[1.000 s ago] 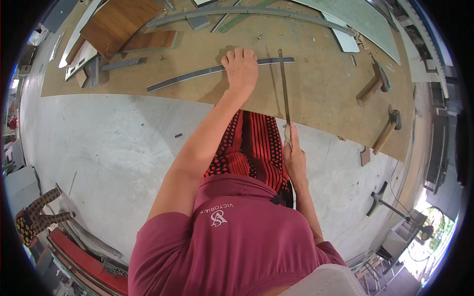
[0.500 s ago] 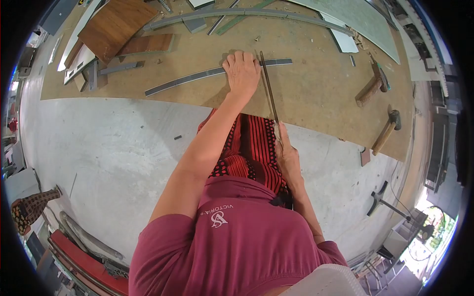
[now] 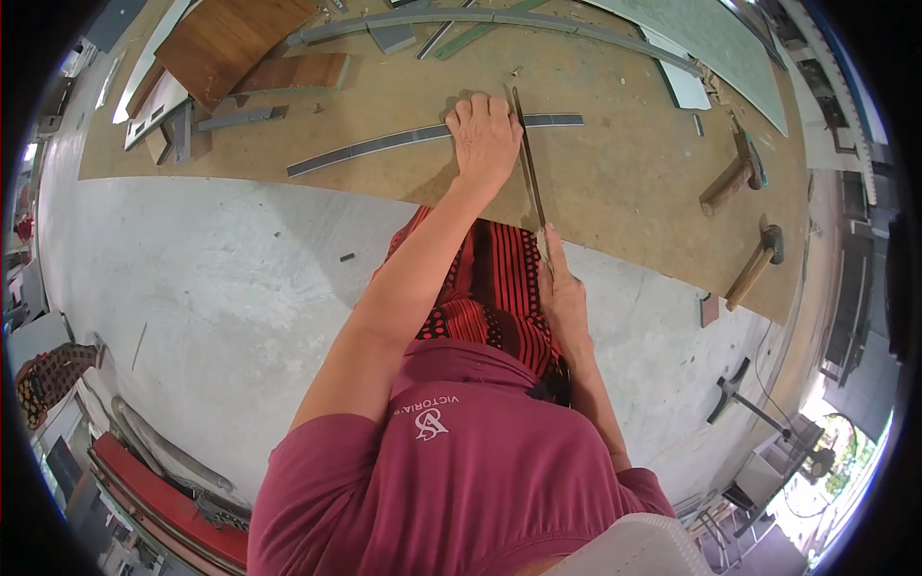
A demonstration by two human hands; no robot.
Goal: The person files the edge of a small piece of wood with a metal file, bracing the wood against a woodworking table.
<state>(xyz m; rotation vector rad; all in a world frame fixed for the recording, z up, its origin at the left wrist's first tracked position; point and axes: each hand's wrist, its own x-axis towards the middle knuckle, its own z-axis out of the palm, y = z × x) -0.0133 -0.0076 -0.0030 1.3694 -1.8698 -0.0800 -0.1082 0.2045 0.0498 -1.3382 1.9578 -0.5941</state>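
Maroon cloth covers the wearer's body nearest the view, the shirt (image 3: 480,470) ending above red and black trousers (image 3: 480,278). The right hand (image 3: 565,298) is closed around the pale near end of a thin, dark rod (image 3: 531,168), on the near side of the strip (image 3: 375,146). The rod points away from the body and crosses the strip just beside the left hand (image 3: 485,134); whether the two touch cannot be told.

The strip, grey and slightly curved, lies on the brown desk (image 3: 384,182). Its longer visible part runs out to the left of the left hand, and a shorter part shows to the right. The left hand rests on it with fingers bent and knuckles up; whether they pinch it cannot be told. The hands are apart from each other.

Well to the right of the strip, and nearer the body than its right end, a hammer (image 3: 754,274) with a wooden handle lies by the desk's edge. Beyond that hammer lies a second tool (image 3: 730,187), also wooden-handled.

Past the strip on the left are brown boards (image 3: 226,48), overlapping. Straight beyond it stretches a long grey bar (image 3: 499,16), and to the far right a pale green sheet (image 3: 715,53).
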